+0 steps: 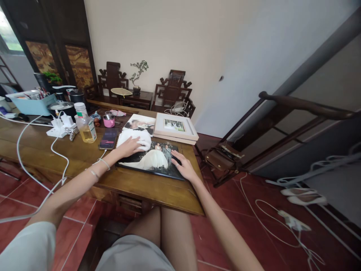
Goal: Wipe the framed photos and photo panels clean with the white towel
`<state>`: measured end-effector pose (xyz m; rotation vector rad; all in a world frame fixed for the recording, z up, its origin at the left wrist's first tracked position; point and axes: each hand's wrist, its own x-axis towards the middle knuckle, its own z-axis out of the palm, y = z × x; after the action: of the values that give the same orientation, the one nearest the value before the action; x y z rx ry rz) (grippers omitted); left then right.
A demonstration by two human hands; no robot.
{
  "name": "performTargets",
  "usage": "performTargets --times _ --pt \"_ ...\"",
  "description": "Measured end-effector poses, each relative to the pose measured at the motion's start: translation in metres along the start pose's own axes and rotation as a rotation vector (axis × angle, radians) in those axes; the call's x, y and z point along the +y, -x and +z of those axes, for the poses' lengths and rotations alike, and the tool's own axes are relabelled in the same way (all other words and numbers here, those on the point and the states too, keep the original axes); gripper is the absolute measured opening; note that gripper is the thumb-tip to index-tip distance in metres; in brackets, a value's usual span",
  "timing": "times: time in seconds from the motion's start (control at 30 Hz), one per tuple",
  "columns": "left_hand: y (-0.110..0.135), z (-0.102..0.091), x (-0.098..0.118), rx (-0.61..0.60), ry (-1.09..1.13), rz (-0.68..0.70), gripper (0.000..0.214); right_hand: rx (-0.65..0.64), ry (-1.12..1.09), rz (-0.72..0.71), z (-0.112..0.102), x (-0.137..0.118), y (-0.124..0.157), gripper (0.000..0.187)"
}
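A wedding photo panel [152, 160] with a dark background lies flat on the wooden table in front of me. My left hand [130, 146] grips a bunched white cloth [138, 136] over the panel's upper left part. On the panel's right side rests my right hand [183, 165], fingers stretched out and apart, holding nothing. Behind the cloth lies another photo print [139, 123], partly covered. Next to it, a pale box [176, 128] with a picture set in its lid stands at the table's back right.
A phone [108, 139] on a white cable, a bottle of yellowish liquid [87, 128], a pink cup [108, 120] and a power strip [60, 127] stand to the left. A blue bin [34, 102] is farther off. On the right is a wooden chair [304, 107] holding a brown bag [222, 158].
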<state>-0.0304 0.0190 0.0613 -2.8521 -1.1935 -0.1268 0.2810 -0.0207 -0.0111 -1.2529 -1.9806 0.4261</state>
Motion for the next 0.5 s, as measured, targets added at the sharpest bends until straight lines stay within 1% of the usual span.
performTargets --times 0.07,0.2,0.27,0.3,0.37,0.5 --pt "0.015 -0.002 0.018 -0.009 0.007 0.078 0.030 0.007 0.002 0.000 0.000 0.000 0.000 0.043" --pt "0.056 -0.006 0.066 -0.009 0.040 0.274 0.030 0.005 0.009 -0.010 0.001 0.000 -0.002 0.042" --pt "0.065 -0.007 0.079 -0.007 0.056 0.329 0.030 0.004 0.010 -0.015 0.001 0.000 -0.002 0.041" --pt "0.065 -0.007 0.080 -0.008 0.062 0.335 0.030 0.004 0.011 -0.017 0.001 0.000 -0.002 0.041" --pt "0.054 -0.006 0.071 -0.016 0.064 0.306 0.030 0.005 0.013 -0.017 0.001 0.000 -0.001 0.042" --pt "0.009 -0.006 0.027 -0.067 0.074 0.154 0.029 0.008 0.011 -0.005 0.001 0.001 0.000 0.043"
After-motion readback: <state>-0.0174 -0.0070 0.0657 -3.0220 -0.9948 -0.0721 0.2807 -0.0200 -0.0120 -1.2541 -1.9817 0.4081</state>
